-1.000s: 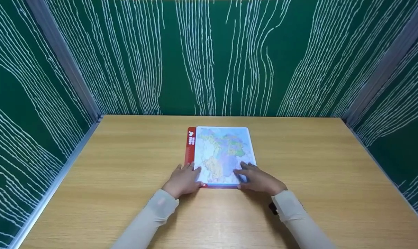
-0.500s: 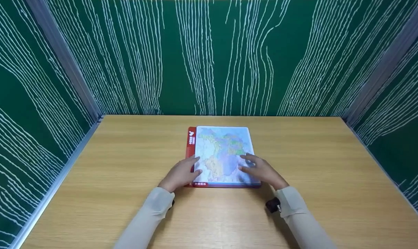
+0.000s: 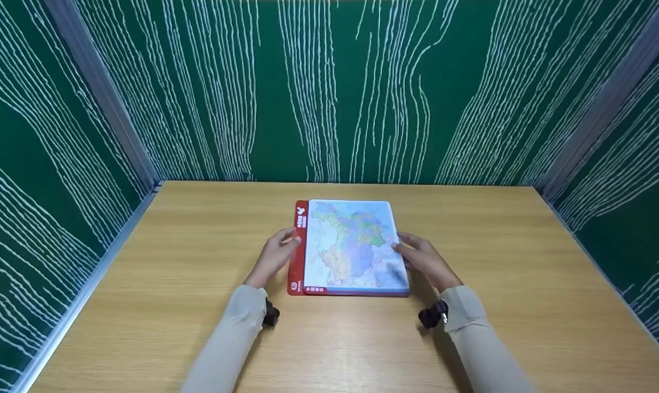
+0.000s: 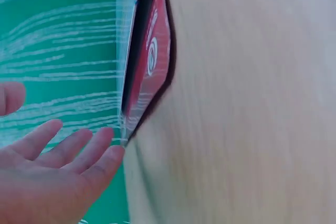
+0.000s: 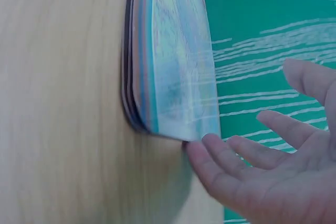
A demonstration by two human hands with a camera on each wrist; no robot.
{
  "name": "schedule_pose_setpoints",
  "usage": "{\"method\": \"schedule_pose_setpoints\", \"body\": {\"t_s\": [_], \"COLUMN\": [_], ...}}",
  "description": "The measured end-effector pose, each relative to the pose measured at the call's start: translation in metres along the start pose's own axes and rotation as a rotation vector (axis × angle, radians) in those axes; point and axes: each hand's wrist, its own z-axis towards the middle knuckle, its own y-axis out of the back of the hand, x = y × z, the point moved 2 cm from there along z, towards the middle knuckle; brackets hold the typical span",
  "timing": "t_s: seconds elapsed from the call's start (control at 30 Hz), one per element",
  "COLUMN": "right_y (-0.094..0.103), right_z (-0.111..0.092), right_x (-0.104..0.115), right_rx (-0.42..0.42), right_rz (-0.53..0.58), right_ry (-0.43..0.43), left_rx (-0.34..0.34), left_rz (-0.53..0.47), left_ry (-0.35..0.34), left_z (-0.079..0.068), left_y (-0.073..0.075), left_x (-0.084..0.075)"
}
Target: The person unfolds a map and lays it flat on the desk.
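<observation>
I can make out no word for sure. On the red strip (image 3: 299, 259), white characters (image 3: 301, 221) run sideways in 2 lines, next to a small white figure (image 3: 300, 210). Near its end closest to me stands a round white emblem (image 3: 293, 285); the left wrist view shows it as rings, with blurred white lettering (image 4: 151, 26) alongside. A red label (image 3: 315, 290) on the map's (image 3: 357, 256) near edge bears white characters too small to read.
</observation>
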Motion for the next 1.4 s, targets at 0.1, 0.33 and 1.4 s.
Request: {"method": "schedule_pose_setpoints", "body": {"t_s": [0.1, 0.33, 1.4], "right_y": [0.003, 0.011, 0.019], "right_z": [0.002, 0.01, 0.031], "right_x": [-0.004, -0.013, -0.014], "right_rx": [-0.006, 0.015, -0.02], "right_rz": [0.062, 0.234, 0.253], "right_ry": [-0.024, 0.001, -0.102], "left_rx": [-0.042, -0.07, -0.058], "left_rz": [-0.102, -0.276, -0.464], "left_ry": [0.046, 0.156, 0.262], "left_z": [0.006, 0.015, 0.032], "left_y": [0.005, 0.012, 0.014], "left_x": [0.006, 0.012, 0.018]}}
